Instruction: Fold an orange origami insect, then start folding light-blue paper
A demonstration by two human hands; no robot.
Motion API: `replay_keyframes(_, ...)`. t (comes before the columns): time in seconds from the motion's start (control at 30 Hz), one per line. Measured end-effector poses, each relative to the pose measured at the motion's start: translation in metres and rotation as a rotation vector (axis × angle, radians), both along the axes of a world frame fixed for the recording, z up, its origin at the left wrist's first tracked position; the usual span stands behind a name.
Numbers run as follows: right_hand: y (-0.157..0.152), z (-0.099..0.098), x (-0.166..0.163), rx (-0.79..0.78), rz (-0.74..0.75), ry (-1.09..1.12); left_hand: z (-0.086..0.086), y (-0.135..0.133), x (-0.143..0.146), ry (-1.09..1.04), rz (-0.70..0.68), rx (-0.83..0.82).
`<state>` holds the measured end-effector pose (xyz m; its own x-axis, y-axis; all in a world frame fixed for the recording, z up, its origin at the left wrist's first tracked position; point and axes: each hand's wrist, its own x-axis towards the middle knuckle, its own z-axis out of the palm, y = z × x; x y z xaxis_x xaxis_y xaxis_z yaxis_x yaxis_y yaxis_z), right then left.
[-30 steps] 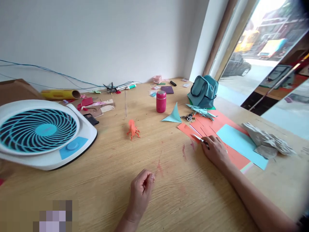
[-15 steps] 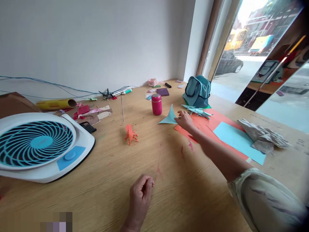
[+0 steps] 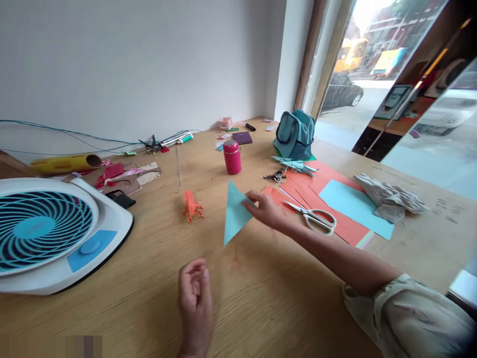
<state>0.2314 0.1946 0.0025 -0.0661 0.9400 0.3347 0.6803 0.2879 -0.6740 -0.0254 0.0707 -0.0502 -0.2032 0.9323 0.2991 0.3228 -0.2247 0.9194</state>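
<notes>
My right hand (image 3: 265, 209) pinches a light blue folded paper triangle (image 3: 234, 213) by its right edge and holds it just above the wooden table (image 3: 283, 298). My left hand (image 3: 194, 297) rests near the front of the table, fingers loosely curled, with nothing visible in it. White-handled scissors (image 3: 313, 217) lie on the orange paper sheets (image 3: 335, 219) just right of my right hand. An orange origami figure (image 3: 191, 205) stands on the table left of the triangle.
A white and teal fan (image 3: 52, 233) lies flat at the left. A pink flask (image 3: 232, 156), keys (image 3: 276, 176), a teal bag (image 3: 294, 134), a blue sheet (image 3: 354, 209), crumpled grey paper (image 3: 389, 198) and paper scraps sit further back. A window is at the right.
My right hand let go of the scissors on the orange sheets, reached to the blue triangle further back, picked it up and brought it toward me. My left hand shifted slightly left.
</notes>
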Motion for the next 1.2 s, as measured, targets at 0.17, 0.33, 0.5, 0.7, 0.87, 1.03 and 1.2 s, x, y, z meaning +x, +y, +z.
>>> replay_keyframes(0.17, -0.081, 0.002, -0.018, -0.004, 0.282, 0.085, 0.002, 0.003, -0.001, -0.077, -0.168, -0.027)
replay_keyframes(0.33, -0.114, 0.004, -0.024, 0.015, 0.371, 0.09, 0.002, -0.003, 0.001, 0.075, -0.305, -0.145)
replay_keyframes(0.5, -0.121, 0.001, 0.06, 0.066, 0.037, -0.05, 0.002, -0.003, -0.002, 0.019, -0.286, -0.188)
replay_keyframes(0.7, -0.166, -0.026, 0.231, -0.047, -0.552, -0.369, 0.003, 0.0, 0.001, -0.049, -0.319, -0.245)
replay_keyframes(0.87, -0.209, -0.044, 0.284, -0.237, -0.596, -0.581, 0.001, 0.001, 0.001, -0.068, -0.302, -0.264)
replay_keyframes(1.03, -0.21, -0.045, 0.283, -0.344, -0.541, -0.691, -0.001, 0.001, 0.0, -0.086, -0.299, -0.274)
replay_keyframes(1.2, -0.203, -0.039, 0.272, -0.404, -0.617, -0.804, -0.002, 0.001, 0.0, -0.101, -0.298, -0.287)
